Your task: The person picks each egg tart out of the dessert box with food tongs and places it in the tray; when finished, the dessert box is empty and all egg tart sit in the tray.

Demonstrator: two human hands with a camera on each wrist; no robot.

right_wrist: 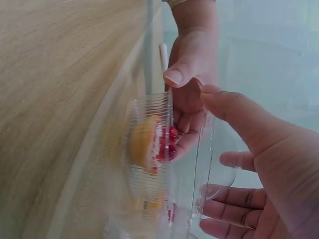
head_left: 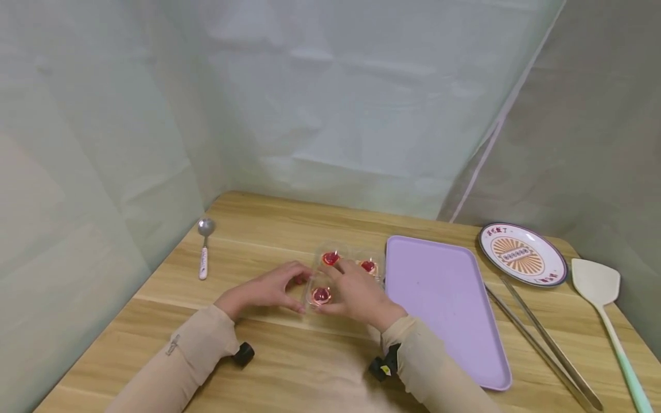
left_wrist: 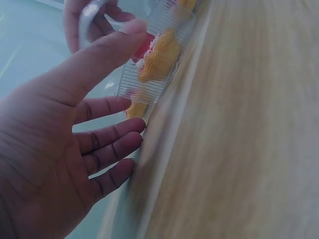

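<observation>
A clear plastic box (right_wrist: 152,104) holds several small tarts (head_left: 321,295) with red cherry-like tops and yellow crusts; it sits mid-table, left of the purple tray. My right hand (head_left: 358,292) is over the box and grips its clear lid (right_wrist: 202,164) between thumb and fingers. A gap shows between lid and base in the right wrist view. My left hand (head_left: 273,287) is at the box's left side, thumb and fingers spread apart. Its fingertips (left_wrist: 137,124) are close to the ribbed wall; whether they touch it I cannot tell.
The purple tray (head_left: 439,298) lies right of the box. Beyond it are a patterned plate (head_left: 521,255), long metal tongs (head_left: 552,350) and a white spatula (head_left: 596,281) with a green handle. A spoon (head_left: 203,252) lies at the left table edge. Pale cloth walls (head_left: 330,115) surround the table.
</observation>
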